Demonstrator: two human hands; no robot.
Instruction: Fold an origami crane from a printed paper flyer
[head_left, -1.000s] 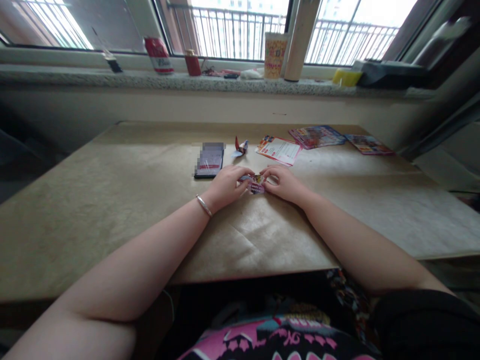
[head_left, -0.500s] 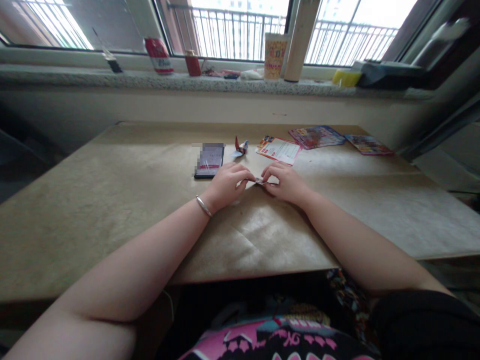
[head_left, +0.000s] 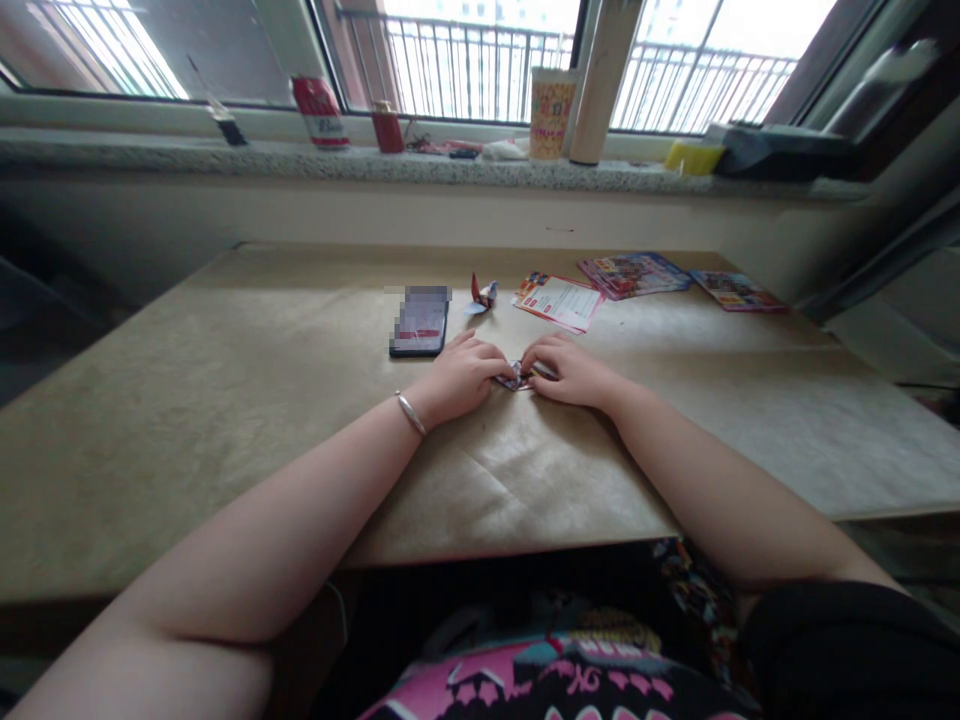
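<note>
My left hand (head_left: 459,378) and my right hand (head_left: 571,370) meet at the middle of the brown paper-covered table (head_left: 225,400). Both pinch a small folded piece of coloured paper (head_left: 516,377) that lies flat on the table between the fingertips. Most of the paper is hidden under the fingers. A silver bangle sits on my left wrist. A dark phone (head_left: 420,322) lies just beyond my left hand. A small folded paper figure (head_left: 482,293) in red and blue stands behind the hands.
Printed leaflets (head_left: 559,300) (head_left: 634,273) (head_left: 736,290) lie at the table's far right. On the stone windowsill stand a red can (head_left: 320,110), a small red jar (head_left: 387,127), a patterned cup (head_left: 550,111), a cardboard tube (head_left: 596,85) and a yellow object (head_left: 694,155).
The folded paper was held up showing its printed face, then turned edge-on, and is now pressed down on the table with less of it showing. Both hands stayed in place.
</note>
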